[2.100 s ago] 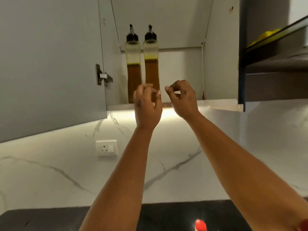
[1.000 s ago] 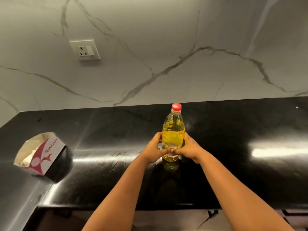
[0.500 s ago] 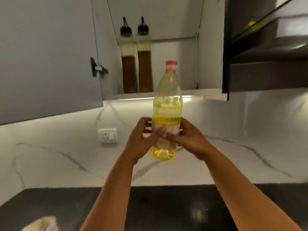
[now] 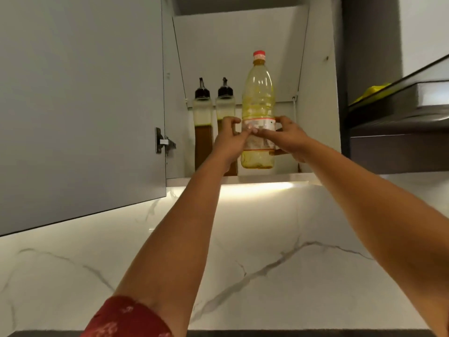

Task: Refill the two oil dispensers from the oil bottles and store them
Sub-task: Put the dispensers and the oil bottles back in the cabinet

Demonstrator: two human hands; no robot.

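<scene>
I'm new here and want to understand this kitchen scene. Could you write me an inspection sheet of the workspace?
Surface: cabinet shelf, lit beneath.
Job's things: oil bottle, red-capped, upright at the shelf; two dispensers with dark oil stand left of it.
Clutter: yellow object on the dark unit at right.
Grippers: left hand and right hand both grip the bottle's label.
Cables: thin white cord in the cabinet's back corner.
Surroundings: open grey door, marble wall.

A home kitchen: a grey wall cabinet (image 4: 80, 105) with its hinged door open above a lit, white veined marble backsplash (image 4: 267, 251), a dark countertop edge (image 4: 291, 333) below, and a dark range hood (image 4: 398, 127) beside it.
</scene>
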